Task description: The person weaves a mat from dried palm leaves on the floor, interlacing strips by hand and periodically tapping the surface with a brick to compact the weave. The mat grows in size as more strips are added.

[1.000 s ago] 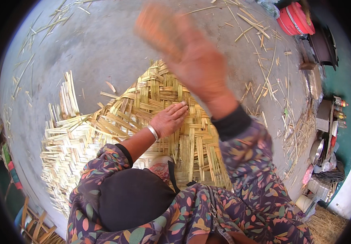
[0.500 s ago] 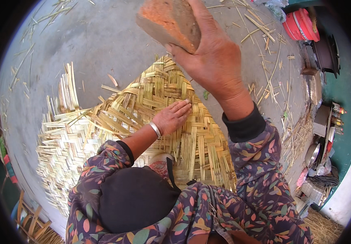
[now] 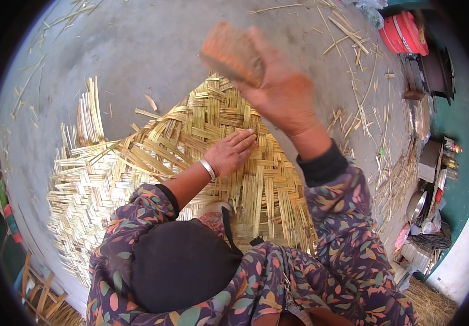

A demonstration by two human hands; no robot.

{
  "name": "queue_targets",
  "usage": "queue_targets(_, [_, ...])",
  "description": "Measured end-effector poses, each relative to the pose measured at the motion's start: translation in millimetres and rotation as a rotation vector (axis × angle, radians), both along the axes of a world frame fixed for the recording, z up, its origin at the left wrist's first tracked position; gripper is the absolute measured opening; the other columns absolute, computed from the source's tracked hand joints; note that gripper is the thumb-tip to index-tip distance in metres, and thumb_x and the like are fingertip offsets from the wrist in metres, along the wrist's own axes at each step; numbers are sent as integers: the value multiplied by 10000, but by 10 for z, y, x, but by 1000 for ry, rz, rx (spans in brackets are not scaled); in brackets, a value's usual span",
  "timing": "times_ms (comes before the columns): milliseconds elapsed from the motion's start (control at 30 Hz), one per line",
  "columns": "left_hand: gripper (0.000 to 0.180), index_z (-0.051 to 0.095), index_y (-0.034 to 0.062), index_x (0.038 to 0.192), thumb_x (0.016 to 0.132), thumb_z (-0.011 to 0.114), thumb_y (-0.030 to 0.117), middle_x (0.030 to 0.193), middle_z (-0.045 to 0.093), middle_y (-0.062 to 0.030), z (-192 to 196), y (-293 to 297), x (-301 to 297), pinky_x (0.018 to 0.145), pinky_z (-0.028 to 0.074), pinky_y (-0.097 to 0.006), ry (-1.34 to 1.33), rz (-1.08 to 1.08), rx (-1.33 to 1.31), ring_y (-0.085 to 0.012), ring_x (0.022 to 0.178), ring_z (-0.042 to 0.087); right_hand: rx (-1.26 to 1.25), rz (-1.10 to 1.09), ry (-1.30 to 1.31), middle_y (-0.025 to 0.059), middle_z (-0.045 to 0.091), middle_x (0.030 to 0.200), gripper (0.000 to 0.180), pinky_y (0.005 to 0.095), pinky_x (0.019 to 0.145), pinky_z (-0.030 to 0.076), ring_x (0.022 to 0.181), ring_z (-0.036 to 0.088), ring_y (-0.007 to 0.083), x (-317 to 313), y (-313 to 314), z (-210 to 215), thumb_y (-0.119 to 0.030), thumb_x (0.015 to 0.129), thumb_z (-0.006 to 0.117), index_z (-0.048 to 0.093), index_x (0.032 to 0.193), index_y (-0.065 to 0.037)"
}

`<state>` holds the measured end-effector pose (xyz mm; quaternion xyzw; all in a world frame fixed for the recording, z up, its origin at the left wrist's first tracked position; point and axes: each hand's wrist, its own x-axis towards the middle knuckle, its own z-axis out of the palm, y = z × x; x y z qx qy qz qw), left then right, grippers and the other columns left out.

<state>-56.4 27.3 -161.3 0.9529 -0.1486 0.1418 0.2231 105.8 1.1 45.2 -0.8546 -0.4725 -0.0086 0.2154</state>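
a tilted orange-brown brick [image 3: 231,53] hangs near a spread yellow woven mat [image 3: 195,122].

Single view: L head cam, wide fisheye, on wearer's head, facing steeply down past jacket [image 3: 343,217] to floor [image 3: 136,60]. Range: close. Woven mat [image 3: 193,127] approx. mid-frame, far corner above ctr., near edge hidden by jacket. Floor's R edge bends at rim; detail there poss. unreliable.
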Motion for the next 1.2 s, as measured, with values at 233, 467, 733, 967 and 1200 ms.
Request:
queue_targets(233, [469, 590, -1, 1298, 876, 529, 195, 1428, 517, -149, 74, -54, -103, 1188, 309, -419, 60, -18, -9, -300, 1401, 408, -521, -94, 2, 147, 660, 1185, 832, 431, 805, 555, 981, 671, 334, -230, 39, -370, -328, 768, 776, 391, 1491, -180])
queue_targets(467, [478, 616, -2, 1261, 820, 563, 174, 1360, 546, -140, 90, -212, 20, 1146, 373, -415, -41, -1, -11, -299, 1338, 458, -257, -170, 164, 165, 649, 1222, 850, 435, 781, 548, 981, 668, 351, -5, -363, -258, -338, 776, 773, 369, 1510, -188])
queue_targets(733, [512, 618, 19, 1269, 771, 611, 136, 1303, 551, -116, 173, -466, 286, 1107, 412, -399, -25, 6, -3, -293, 1265, 487, -146, -201, -114, 149, 656, 1166, 883, 425, 777, 549, 979, 664, 339, 37, -1111, -151, -312, 756, 805, 371, 1515, -186])
queue_targets(967, [478, 631, 36, 1248, 782, 589, 134, 1274, 557, -115, 420, -643, 166, 1071, 431, -417, -36, -13, -16, -307, 1231, 504, -181, -242, 83, 125, 622, 972, 872, 431, 762, 534, 893, 638, 327, -35, -1487, -227, -316, 750, 786, 375, 1503, -157])
queue_targets(1200, [484, 621, 44, 1259, 786, 596, 148, 1259, 565, -118, 466, -828, 289, 1073, 430, -421, -29, -9, 19, -311, 1229, 511, -156, -200, -71, 126, 621, 978, 906, 454, 751, 528, 897, 633, 333, -134, -1986, 11, -300, 740, 802, 352, 1514, -155])
